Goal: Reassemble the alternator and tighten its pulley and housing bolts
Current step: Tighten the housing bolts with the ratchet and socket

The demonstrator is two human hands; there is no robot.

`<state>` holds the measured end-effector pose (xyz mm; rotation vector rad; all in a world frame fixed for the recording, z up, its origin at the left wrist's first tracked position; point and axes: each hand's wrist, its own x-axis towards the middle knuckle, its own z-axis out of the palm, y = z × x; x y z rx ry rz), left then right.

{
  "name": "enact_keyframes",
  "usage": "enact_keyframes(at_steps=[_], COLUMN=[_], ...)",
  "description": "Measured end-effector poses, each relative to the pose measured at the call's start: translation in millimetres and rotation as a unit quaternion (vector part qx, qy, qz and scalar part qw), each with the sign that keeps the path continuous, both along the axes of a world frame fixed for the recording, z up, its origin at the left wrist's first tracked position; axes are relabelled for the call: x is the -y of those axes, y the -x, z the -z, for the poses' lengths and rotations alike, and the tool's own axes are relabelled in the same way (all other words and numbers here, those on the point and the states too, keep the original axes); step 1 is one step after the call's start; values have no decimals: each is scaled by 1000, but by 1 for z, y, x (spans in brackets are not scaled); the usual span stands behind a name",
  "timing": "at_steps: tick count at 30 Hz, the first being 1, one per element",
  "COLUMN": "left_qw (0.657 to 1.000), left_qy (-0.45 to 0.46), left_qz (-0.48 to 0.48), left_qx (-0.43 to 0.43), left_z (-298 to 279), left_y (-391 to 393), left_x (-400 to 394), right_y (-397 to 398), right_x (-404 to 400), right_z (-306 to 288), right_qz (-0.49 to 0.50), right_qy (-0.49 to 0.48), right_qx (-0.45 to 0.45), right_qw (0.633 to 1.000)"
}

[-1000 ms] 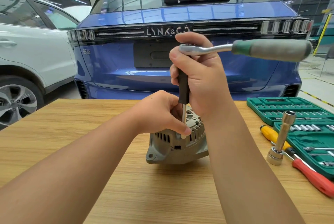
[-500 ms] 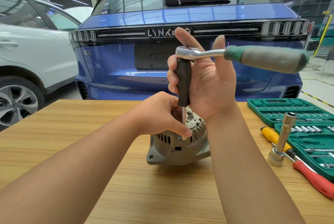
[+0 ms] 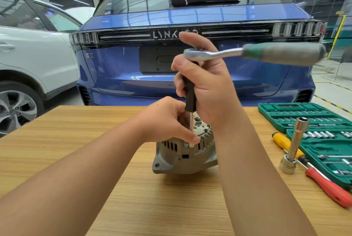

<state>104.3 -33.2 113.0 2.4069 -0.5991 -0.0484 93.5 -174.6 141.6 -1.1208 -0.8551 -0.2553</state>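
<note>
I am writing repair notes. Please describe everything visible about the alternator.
The alternator is a grey cast-metal housing with cooling slots around its upper edge and a mounting ear with a hole at lower left. It stands on the wooden table. The left hand holds its top; a driver shaft goes down into it.

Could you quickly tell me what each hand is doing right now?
Left hand: pinching the thin steel shaft at the grey alternator.
Right hand: gripping the black extension handle.

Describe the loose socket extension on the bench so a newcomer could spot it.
Start at the green tool case at the wooden table's right edge. In front of it, the chrome socket extension stands tilted, unlike the yellow and red screwdrivers lying flat.
</note>
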Motion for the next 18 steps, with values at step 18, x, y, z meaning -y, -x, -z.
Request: enact_keyframes(at_steps=[18], left_qw=[1000], left_qy=[-9], left_qz=[-10], left_qx=[7], left_z=[-1], left_y=[1], left_x=[1], right_y=[-2], right_x=[-8], right_z=[-4], right_qz=[111], right_qy=[-46], right_qx=[-130], right_qw=[984])
